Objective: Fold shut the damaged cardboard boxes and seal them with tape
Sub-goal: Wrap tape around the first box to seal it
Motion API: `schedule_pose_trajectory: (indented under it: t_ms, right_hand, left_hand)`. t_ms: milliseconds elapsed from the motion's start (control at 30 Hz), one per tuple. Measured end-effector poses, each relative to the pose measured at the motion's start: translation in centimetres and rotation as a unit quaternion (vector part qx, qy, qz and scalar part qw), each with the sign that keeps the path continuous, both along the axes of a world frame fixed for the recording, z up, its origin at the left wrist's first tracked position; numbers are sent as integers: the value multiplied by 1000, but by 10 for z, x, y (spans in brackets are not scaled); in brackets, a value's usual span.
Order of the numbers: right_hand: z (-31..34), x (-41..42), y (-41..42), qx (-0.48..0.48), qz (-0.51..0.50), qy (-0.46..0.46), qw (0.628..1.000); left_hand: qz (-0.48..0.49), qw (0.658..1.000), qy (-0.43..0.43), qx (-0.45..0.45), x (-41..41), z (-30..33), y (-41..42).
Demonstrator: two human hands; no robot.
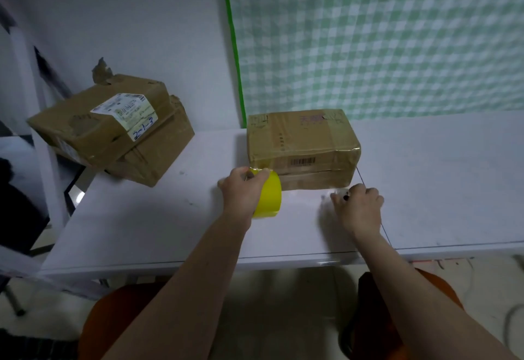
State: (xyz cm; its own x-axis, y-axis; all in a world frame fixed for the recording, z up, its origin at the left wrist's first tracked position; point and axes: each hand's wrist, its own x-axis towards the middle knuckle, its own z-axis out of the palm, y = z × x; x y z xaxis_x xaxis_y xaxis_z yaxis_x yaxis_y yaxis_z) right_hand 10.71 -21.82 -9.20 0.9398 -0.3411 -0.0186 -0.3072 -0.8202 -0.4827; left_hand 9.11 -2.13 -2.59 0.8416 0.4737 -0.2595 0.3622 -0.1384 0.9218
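Note:
A closed cardboard box (pixel 300 147) with a barcode on its front stands on the white table (pixel 158 223), near the middle. My left hand (pixel 243 192) grips a yellow tape roll (pixel 269 198) at the box's front left corner. My right hand (pixel 358 206) rests on the table just in front of the box's right corner, fingers closed around a small pale object (pixel 340 192), blurred; a clear strip of tape seems to run along the box's lower front between the hands.
Two stacked, torn cardboard boxes (pixel 113 130) sit at the table's back left corner, the upper one bearing a white label. A green checked cloth (pixel 382 39) hangs behind. An orange chair (pixel 113 317) stands below the table's front edge.

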Motion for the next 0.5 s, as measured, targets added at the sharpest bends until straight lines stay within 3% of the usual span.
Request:
schedule_pose_trajectory:
  t_ms: [133,233,400,500]
  right_hand:
    - [-5,12,-5,25,25,9,999]
    - [2,10,-9,159,36,17,987]
    - [33,-24,-1,427,105,40,897]
    - [65,-27,20,458,205,-16,865]
  left_hand:
    - [-49,999,-20,-9,-4,-2,5]
    - [-87,995,-32,-32,-8,-5,10]
    - [-129,987,-61,-75,-19,-14,9]
    - [-108,987,-71,-92,-21,-15,7]
